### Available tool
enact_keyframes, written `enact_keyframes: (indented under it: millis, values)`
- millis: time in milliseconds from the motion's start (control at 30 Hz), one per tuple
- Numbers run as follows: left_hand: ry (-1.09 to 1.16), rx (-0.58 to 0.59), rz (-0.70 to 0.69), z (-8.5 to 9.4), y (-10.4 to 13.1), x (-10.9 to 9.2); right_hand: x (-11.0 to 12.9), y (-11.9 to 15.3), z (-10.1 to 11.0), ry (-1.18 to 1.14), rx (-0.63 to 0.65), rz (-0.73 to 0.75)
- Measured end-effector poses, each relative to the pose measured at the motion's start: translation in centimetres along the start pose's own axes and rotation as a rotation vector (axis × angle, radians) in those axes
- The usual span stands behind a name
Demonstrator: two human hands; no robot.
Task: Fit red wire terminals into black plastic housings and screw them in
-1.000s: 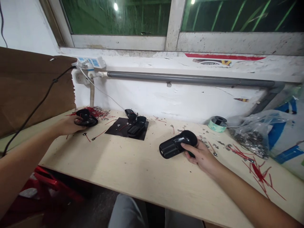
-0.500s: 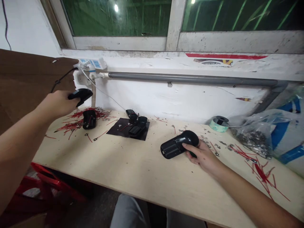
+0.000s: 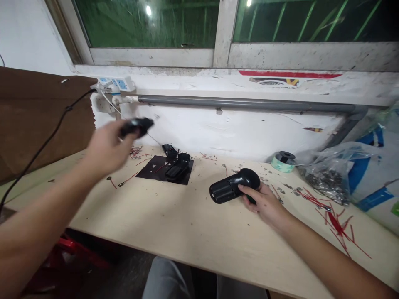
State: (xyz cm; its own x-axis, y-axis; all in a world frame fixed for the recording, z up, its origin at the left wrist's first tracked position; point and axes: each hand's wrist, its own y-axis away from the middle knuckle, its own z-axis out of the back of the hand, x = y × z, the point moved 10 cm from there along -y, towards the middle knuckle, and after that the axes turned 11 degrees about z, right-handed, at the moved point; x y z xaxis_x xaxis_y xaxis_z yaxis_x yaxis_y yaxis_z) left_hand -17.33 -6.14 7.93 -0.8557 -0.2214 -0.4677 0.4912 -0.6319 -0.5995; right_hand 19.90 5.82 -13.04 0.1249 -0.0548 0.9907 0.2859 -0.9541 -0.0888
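Above the left part of the table, my left hand (image 3: pixel 107 145) grips a small black plastic part (image 3: pixel 137 127), blurred by motion. My right hand (image 3: pixel 264 199) is closed on the rounded end of a long black plastic housing (image 3: pixel 229 187), its thumb on top and its slotted end pointing left. Between the hands, a black sheet (image 3: pixel 149 172) lies on the table with another black housing (image 3: pixel 178 167) on it. One more dark housing (image 3: pixel 169 151) rests at the sheet's back edge.
Red wires (image 3: pixel 339 224) and metal tabs are scattered on the right of the table (image 3: pixel 193 236). A clear bag of metal pieces (image 3: pixel 330 178) and a green-taped spool (image 3: pixel 283 162) stand behind. A brown board (image 3: pixel 40 120) is at left, with a black cable across it.
My left hand has moved right with the black part and now covers much of the red wire pile. My right hand keeps its hold on the housing, almost unmoved.
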Motion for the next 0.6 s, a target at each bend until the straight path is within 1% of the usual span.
enact_keyframes:
  millis: [67,133,167,200,233,267,333,400,500,600]
  values:
    - [0.108,0.147,-0.247,-3.7,3.7,-4.1,0.6,-0.4,1.2,0.000,-0.076,0.030]
    - [0.177,0.279,-0.444,-7.6,8.0,-7.4,1.2,-0.9,2.8,0.007,-0.159,0.069]
    - [0.194,0.345,-0.513,-9.5,9.9,-8.7,1.5,-1.2,3.6,0.010,-0.199,0.089]
    - [0.197,0.438,-0.582,-11.6,11.9,-9.8,1.7,-1.5,4.4,0.011,-0.237,0.106]
    - [0.204,0.508,-0.631,-13.3,13.5,-10.7,1.8,-1.7,5.1,0.013,-0.271,0.116]
    - [0.212,0.553,-0.656,-14.7,14.6,-11.4,1.8,-2.0,5.8,0.014,-0.303,0.120]
    - [0.205,0.602,-0.662,-17.0,15.4,-12.0,1.8,-2.2,6.9,0.014,-0.360,0.122]
    - [0.165,0.610,-0.659,-18.6,15.0,-12.1,1.9,-2.3,7.4,0.010,-0.388,0.127]
    - [0.094,0.599,-0.644,-20.4,13.4,-11.2,1.9,-2.2,7.1,0.017,-0.385,0.128]
    - [0.062,0.580,-0.635,-21.3,12.0,-10.3,2.0,-2.0,6.6,0.038,-0.375,0.138]
